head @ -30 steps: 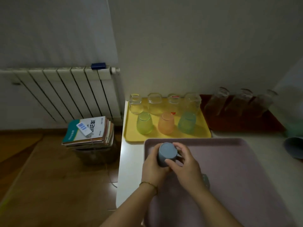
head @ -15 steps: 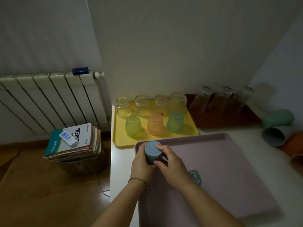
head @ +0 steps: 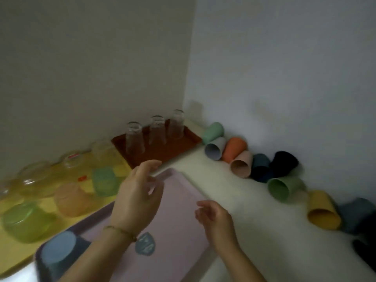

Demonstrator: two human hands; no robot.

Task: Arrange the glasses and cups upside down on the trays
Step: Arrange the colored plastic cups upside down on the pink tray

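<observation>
No legible text; shield emblem (head: pixel 144 246) on pink tray (head: pixel 179 220) blurred, unreadable.

- The pink tray (head: pixel 183 200) looks like smooth, matt plastic.
- The yellow tray (head: pixel 14 259) is also smooth and plastic-looking, with a slight sheen.
- The brown tray (head: pixel 175 145) has a smooth, dull finish.
- The three tall glasses (head: pixel 156 130) are clear, glossy glass.
- The green tumbler (head: pixel 24 220), orange tumbler (head: pixel 71 200) and teal tumbler (head: pixel 104 181) are tinted and translucent; blur hides any finer finish.
- The blue-grey cup (head: pixel 57 251) is opaque and matt.
- The orange cup (head: pixel 236 148), beige cup (head: pixel 242 163) and yellow cup (head: pixel 323 210) have matt, plastic-like walls.
- The bench (head: pixel 254 210) is smooth, off-white and matt.
- The bracelet (head: pixel 122 231) is thin and dull gold; metal or cord cannot be told.
</observation>
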